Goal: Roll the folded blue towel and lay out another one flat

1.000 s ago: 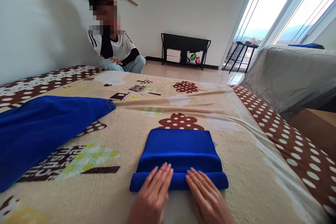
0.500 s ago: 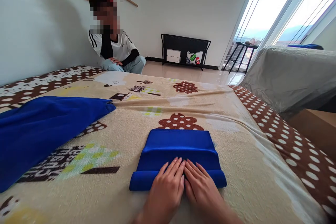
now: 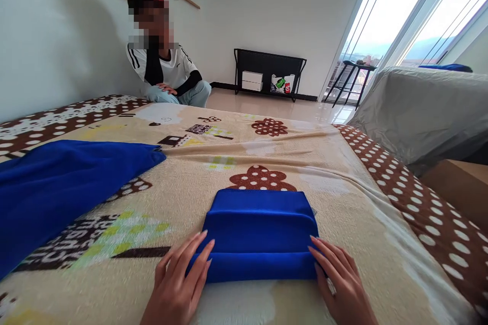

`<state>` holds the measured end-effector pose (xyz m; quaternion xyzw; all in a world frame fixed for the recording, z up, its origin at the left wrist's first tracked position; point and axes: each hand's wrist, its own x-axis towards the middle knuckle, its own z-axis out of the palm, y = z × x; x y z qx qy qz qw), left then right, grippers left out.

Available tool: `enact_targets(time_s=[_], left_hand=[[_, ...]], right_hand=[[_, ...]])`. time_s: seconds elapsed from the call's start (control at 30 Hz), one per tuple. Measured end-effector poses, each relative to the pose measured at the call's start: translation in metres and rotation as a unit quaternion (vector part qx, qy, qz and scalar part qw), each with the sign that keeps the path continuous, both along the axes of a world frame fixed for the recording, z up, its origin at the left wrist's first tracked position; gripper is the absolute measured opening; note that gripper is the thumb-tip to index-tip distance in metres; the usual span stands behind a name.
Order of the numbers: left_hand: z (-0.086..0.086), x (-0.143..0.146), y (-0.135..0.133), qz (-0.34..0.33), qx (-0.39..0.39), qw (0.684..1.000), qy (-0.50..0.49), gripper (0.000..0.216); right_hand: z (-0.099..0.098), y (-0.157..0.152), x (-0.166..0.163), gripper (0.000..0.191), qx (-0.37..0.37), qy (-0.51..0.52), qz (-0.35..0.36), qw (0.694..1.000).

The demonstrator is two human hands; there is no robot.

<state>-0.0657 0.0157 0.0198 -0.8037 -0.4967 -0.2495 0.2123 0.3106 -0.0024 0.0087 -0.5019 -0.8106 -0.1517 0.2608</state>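
Observation:
A folded blue cloth (image 3: 259, 233) lies on the patterned blanket (image 3: 267, 157) of a bed, right in front of me. My left hand (image 3: 179, 284) rests flat at the cloth's near left corner, fingers stretched out and touching its edge. At the near right corner lies my right hand (image 3: 341, 284), also flat with its fingers extended against the cloth. Neither hand grips anything.
A larger blue cloth (image 3: 64, 188) is spread out on the bed's left side. Another person (image 3: 163, 71) sits on the floor by the far wall. Beyond are a black shelf (image 3: 269, 73), a covered sofa (image 3: 423, 111) at right and a wooden edge (image 3: 457, 183).
Both hands slid apart from the middle of the folded cloth's near edge to its two near corners. The cloth's front fold looks flatter.

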Motion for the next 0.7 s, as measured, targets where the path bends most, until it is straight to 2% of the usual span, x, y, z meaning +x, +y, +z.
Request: enact_targets(time_s=[0.1,0.17,0.3,0.5,0.6,0.7], left_hand=[[0.006,-0.005,-0.014,-0.072,-0.013,0.997,0.032,0.04],[0.004,-0.006,-0.018,-0.091,-0.031,0.995,0.031,0.04],[-0.003,0.0,-0.014,-0.054,-0.042,0.998,-0.004,0.041],[0.002,0.011,0.006,-0.017,-0.05,0.998,-0.032,0.038],[0.007,0.009,0.003,-0.015,-0.071,0.995,-0.067,0.038],[0.007,0.0,-0.009,-0.027,-0.122,0.986,-0.106,0.038]], right_hand=[[0.003,-0.016,0.01,0.048,0.023,-0.042,0.054,0.997],[0.002,-0.021,0.012,0.05,0.023,-0.07,0.057,0.996],[-0.002,-0.016,0.005,0.044,0.019,-0.068,0.023,0.997],[0.007,0.006,-0.011,0.032,0.009,0.047,0.013,0.999],[0.015,0.001,-0.009,0.036,-0.014,0.055,0.017,0.998],[0.015,-0.013,0.0,0.039,-0.057,0.038,0.039,0.997]])
